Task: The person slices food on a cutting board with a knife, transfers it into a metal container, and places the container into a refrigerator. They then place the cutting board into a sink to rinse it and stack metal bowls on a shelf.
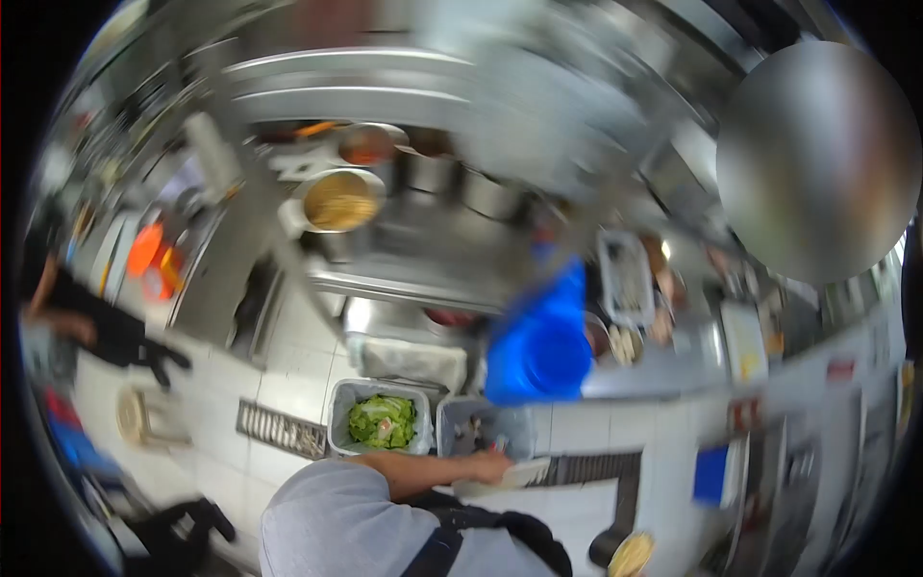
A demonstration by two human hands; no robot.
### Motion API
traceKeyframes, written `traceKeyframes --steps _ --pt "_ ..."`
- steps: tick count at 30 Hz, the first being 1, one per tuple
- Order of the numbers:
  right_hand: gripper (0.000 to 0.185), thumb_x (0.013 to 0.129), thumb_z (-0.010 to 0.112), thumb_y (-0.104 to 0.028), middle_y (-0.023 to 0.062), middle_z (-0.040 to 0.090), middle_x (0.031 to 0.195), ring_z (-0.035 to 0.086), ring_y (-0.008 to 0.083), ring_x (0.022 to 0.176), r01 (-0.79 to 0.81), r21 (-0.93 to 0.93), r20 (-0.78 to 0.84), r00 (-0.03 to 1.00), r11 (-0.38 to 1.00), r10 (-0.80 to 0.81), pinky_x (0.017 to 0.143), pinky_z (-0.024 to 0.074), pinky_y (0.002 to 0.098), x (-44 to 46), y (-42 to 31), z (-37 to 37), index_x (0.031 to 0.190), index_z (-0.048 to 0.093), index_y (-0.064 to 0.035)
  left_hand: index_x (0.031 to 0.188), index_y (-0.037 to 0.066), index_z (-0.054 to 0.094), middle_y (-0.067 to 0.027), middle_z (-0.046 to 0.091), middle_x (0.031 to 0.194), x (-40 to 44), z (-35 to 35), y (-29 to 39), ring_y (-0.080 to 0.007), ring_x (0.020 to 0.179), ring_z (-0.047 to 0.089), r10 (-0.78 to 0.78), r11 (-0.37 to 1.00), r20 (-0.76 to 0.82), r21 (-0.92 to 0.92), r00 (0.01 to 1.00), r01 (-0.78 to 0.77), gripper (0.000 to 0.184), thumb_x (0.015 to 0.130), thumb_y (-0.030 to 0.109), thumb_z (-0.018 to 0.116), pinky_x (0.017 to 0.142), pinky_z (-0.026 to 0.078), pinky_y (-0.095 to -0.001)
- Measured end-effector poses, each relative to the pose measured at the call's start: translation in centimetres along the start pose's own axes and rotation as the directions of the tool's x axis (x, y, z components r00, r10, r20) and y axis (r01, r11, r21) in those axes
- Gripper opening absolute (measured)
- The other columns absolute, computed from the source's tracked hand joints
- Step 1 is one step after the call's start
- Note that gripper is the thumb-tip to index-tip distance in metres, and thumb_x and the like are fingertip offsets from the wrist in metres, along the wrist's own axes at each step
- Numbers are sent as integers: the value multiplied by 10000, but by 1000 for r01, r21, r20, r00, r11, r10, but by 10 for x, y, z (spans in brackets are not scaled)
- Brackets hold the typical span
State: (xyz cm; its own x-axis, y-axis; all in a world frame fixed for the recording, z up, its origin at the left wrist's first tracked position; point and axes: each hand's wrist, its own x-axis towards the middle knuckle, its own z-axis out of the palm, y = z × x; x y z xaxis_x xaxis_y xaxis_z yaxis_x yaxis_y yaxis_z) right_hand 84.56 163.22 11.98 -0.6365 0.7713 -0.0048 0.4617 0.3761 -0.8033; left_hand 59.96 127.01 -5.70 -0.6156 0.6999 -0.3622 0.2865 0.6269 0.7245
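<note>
The tiled floor [303, 338] carries two bins [336, 415] and a stool [144, 417]

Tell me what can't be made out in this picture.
All in the head view:
Left hand: too blurred to tell if it grips the pale thing beside it.
Right hand: not seen; what hides it is unclear.
Grey bin right of the leafy greens: contents small, blurred.
Upper right: covered by a blurred disc.

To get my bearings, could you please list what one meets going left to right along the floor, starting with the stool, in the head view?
Stool → left floor grate → bin of green leaves → grey bin → right floor grate.
</note>
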Motion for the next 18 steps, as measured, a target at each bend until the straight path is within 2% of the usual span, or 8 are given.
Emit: traceKeyframes --steps 3,5,7,10,12,13,15,18 --pt "295 893 517 -244 31 530 619 462 101 565 -57 160 -152 985 986 81 492 354 276 -29 -4 -10 710 576 -20 1163 79 593 -213 658 1014 17 -23 40 -375 972 637 -30 999 153 25 988 26 450 727 188 592 849 496 -478" --pt "275 810 551 -179 26 451 566 401 115 559 -106 30 -262 959 994 110 495 318 332 -34 57 -32 616 468 -2 1157 68 607 -215 662 1038 45 -5 50 -368 972 639 -9 999 112 -31 994 13 459 724 218 609 855 496 -457" --pt "272 771 579 -171 73 457 555 416 152 545 -181 91 -269 942 979 199 501 341 355 -32 70 -47 627 466 31 1127 118 644 -188 676 1028 70 5 76 -367 963 644 16 998 70 56 997 -20 404 741 231 607 866 500 -446" --pt "255 765 609 -177 156 507 588 455 219 524 -240 -14 -306 925 971 225 509 376 370 -24 101 -82 662 519 38 1153 41 624 -204 681 1029 107 27 119 -336 944 667 -94 992 82 -77 992 100 442 741 199 633 850 512 -400" --pt "245 764 614 -174 176 517 606 478 254 531 -257 12 -366 898 966 244 518 391 382 -8 125 -109 672 530 37 1105 -23 626 -193 694 994 123 52 130 -308 903 679 -11 993 -77 -119 997 2 390 744 124 641 821 519 -376" --pt "235 763 620 -172 196 527 624 501 289 538 -268 13 -326 910 963 258 526 406 394 -8 138 -120 682 542 35 1105 -23 626 -193 694 994 130 67 135 -308 903 679 10 997 -46 -73 999 -13 390 744 124 641 821 519 -376" --pt "230 765 617 -167 196 534 627 516 306 547 -297 84 -354 883 951 307 530 414 399 3 172 -152 681 541 33 1096 -47 609 -160 688 981 157 102 166 -281 858 674 -205 800 -168 -596 964 66 357 751 40 627 790 524 -362" --pt "214 765 612 -163 199 551 638 544 326 559 -287 50 -404 870 957 282 526 424 402 40 206 -194 684 550 25 1110 -68 577 -145 670 986 198 103 246 -262 841 660 -253 720 -246 -694 936 12 354 760 -23 593 770 522 -353"
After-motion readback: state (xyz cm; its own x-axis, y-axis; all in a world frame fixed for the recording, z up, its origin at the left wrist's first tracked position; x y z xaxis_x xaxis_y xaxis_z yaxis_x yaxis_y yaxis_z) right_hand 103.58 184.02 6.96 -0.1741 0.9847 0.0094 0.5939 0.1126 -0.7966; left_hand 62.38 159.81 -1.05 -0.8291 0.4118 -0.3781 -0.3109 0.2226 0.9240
